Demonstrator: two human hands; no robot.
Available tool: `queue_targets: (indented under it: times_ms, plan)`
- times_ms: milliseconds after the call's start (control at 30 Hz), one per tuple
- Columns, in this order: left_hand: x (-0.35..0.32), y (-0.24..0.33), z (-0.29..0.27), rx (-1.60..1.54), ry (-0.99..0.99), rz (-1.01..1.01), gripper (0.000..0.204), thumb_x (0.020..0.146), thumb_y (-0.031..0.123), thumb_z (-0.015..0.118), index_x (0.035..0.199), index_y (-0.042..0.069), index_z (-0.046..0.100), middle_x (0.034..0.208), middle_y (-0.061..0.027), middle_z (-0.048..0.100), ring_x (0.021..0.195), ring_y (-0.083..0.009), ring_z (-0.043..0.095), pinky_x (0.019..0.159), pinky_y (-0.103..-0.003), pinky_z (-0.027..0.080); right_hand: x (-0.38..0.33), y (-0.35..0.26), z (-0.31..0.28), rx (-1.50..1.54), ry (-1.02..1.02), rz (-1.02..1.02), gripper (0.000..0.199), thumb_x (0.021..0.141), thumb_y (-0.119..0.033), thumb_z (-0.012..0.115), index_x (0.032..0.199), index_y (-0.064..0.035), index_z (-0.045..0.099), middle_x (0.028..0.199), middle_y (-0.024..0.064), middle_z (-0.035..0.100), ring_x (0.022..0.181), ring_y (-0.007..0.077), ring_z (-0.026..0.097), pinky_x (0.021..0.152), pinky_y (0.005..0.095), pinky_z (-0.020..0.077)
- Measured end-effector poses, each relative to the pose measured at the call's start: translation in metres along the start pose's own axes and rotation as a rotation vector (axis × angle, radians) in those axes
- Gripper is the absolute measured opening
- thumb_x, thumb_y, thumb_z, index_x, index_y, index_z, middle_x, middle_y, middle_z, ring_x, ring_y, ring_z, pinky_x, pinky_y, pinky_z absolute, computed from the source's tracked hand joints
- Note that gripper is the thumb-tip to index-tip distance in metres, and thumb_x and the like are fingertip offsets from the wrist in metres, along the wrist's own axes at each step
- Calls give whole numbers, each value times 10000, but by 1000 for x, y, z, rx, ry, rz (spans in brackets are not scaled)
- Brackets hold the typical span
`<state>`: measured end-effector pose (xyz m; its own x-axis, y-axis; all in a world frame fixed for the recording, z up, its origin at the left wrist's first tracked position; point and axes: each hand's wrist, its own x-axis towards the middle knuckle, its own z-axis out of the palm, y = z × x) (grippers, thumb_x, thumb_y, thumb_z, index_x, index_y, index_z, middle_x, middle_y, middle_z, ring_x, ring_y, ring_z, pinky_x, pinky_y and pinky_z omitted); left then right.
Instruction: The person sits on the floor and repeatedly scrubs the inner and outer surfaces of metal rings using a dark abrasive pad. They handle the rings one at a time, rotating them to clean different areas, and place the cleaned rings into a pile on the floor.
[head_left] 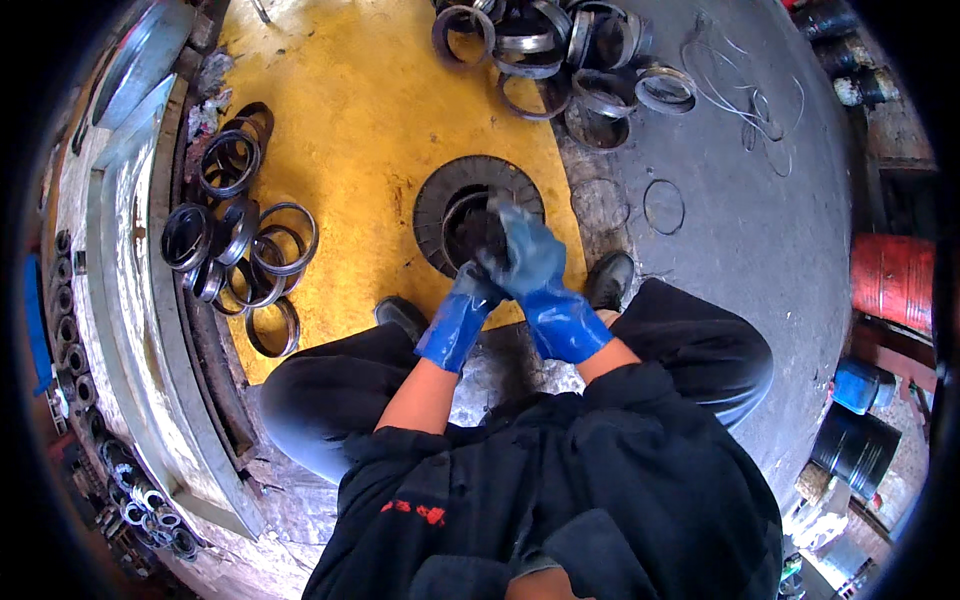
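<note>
Both my hands wear long blue gloves and come together over a dark, ribbed round disc (433, 222) between my feet. A dark ring (450, 218) stands or lies on the disc, with a blackish middle. My left hand (478, 287) is closed at the ring's near rim; what its fingers hold is hidden. Just right of it, my right hand (527, 250) lies over the ring's right side. Its fingers are smeared by motion, and whether they hold anything does not show.
Several dark metal rings (288, 240) lie in a heap at left beside a long pale metal beam (140, 330). More rings (605, 92) are piled at the far right of the yellow floor sheet (340, 120). Loose wire (760, 115) lies beyond. A red drum (892, 285) stands at right.
</note>
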<state>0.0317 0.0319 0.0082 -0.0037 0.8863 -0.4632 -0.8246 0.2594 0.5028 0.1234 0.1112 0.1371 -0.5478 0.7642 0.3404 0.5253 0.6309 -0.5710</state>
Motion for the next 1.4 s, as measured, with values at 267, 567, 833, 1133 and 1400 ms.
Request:
queue_targets:
  times_ms: [267, 567, 833, 1133, 1400]
  plan:
    - [-41, 33, 50, 671, 216, -97, 290, 705, 127, 840, 957, 79, 705, 872, 2, 697, 774, -109, 625, 718, -281, 511, 107, 70, 38, 206, -640, 524, 341, 881, -313, 609, 1083, -48, 682, 1001, 150, 707, 938, 254, 669, 839, 360, 495]
    - [-14, 30, 43, 773, 169, -97, 285, 675, 118, 853, 914, 68, 706, 838, 2, 688, 750, -110, 621, 684, -290, 515, 109, 76, 37, 196, -395, 667, 418, 877, -390, 590, 1085, -35, 669, 1073, 210, 675, 1018, 330, 645, 878, 396, 484]
    - [6, -16, -9, 482, 182, 196, 203, 762, 60, 767, 961, 63, 725, 916, -83, 712, 799, -193, 661, 730, -372, 540, 8, -23, -9, 98, -4, 358, 621, 779, -353, 730, 1305, -89, 531, 1279, 167, 577, 1164, 337, 571, 990, 400, 460]
    - [-37, 25, 34, 842, 189, -14, 257, 703, 186, 838, 882, 69, 695, 806, 3, 666, 724, -96, 597, 689, -287, 504, 103, 51, 21, 557, -555, 727, 315, 819, -215, 678, 1070, -24, 682, 955, 101, 704, 823, 169, 646, 778, 293, 505]
    - [-29, 19, 22, 772, 165, 90, 302, 739, 131, 826, 998, 59, 690, 905, -22, 695, 782, -109, 624, 732, -288, 527, 95, 76, 33, 488, -486, 396, 277, 852, -209, 631, 1057, -32, 692, 947, 74, 698, 830, 171, 637, 761, 296, 497]
